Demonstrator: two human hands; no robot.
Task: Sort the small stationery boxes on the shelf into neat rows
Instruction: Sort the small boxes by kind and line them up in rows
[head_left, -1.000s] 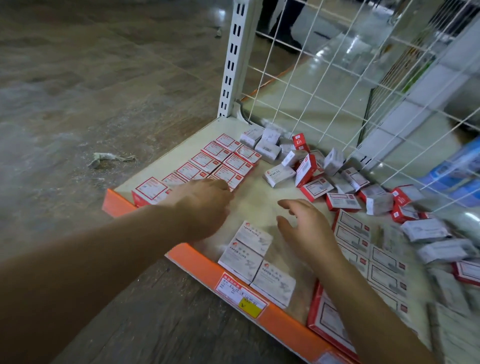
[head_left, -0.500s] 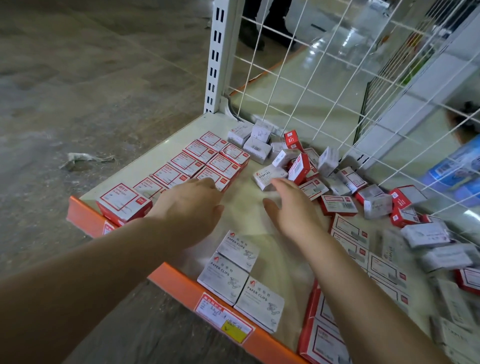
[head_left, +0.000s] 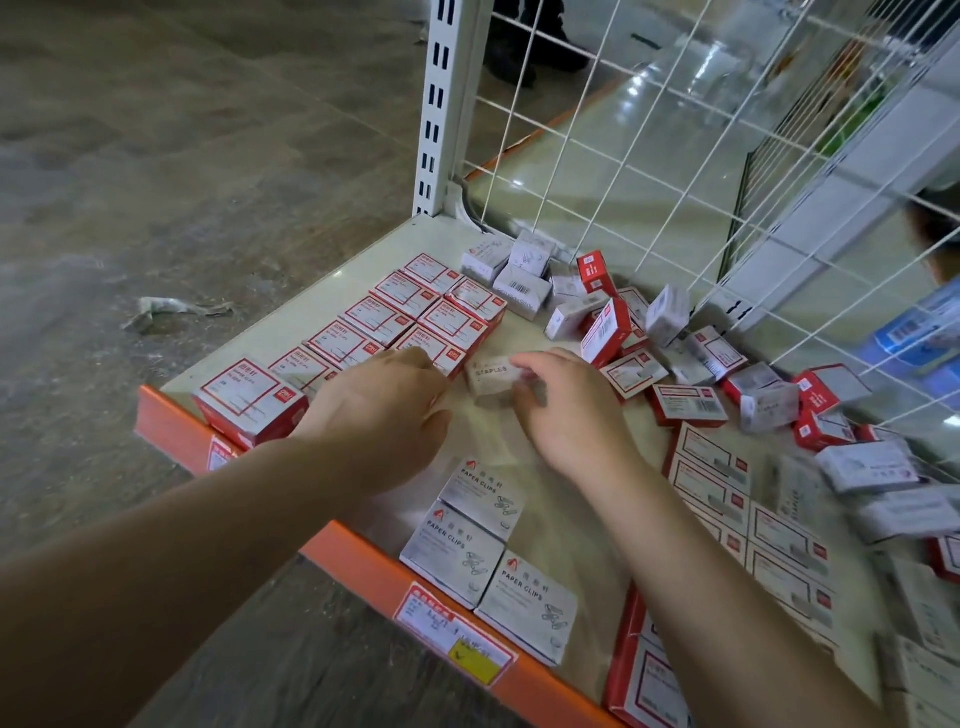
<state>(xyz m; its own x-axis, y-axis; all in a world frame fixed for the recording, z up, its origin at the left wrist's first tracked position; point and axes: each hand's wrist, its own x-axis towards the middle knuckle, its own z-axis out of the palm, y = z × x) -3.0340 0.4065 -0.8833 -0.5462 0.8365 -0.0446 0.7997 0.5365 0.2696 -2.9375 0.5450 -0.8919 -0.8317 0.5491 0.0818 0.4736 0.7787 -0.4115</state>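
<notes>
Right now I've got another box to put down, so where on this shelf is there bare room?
Bare shelf runs along the left edge beside the red-box rows. Another patch lies between the paper clips boxes and the right forearm. The back corner pile and the right side are crowded.

Red-and-white boxes (head_left: 395, 332) in 2 neat rows; grey STAPLES box (head_left: 491, 375) beside them; others (head_left: 675, 338) jumbled.
</notes>
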